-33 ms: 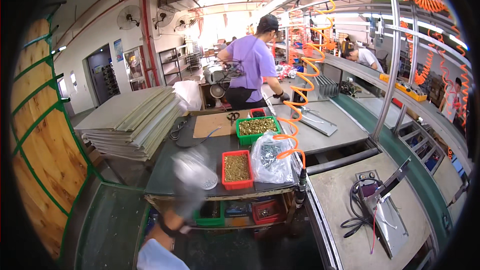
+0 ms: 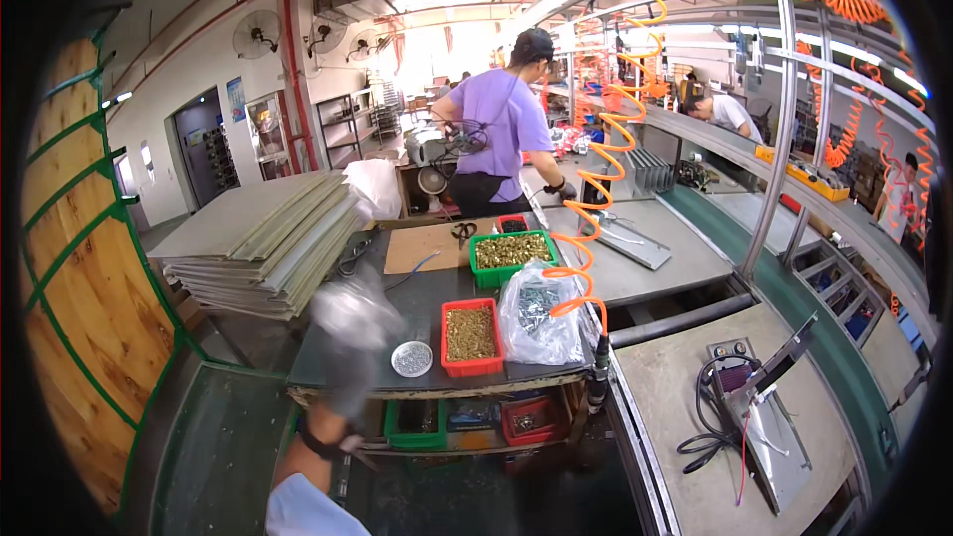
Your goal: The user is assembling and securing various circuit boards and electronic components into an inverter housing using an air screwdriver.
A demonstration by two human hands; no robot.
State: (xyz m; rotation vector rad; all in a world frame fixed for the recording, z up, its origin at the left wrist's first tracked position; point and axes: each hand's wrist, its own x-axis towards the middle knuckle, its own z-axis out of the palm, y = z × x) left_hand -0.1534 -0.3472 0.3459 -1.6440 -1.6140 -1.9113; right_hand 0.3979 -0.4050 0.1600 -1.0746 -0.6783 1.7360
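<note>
Dish (image 2: 412, 359) of small silvery bits sits just left of the red bin (image 2: 470, 333). Your forearm (image 2: 308, 464), its sleeve (image 2: 310, 510) cut off below, reaches up left of that bin; motion blurs your left hand (image 2: 354, 331), so its grip can't be told.

A blurred grey glove (image 2: 347, 377) covers the left hand (image 2: 355, 326); a dark band (image 2: 326, 449) circles behind the grip; farther back shows a light-blue sleeve (image 2: 313, 510).

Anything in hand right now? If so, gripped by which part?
Cannot be told: the left hand is motion-blurred, and the whitish blur at its far end could be a held thing or the hand itself. The right hand is out of view.
</note>
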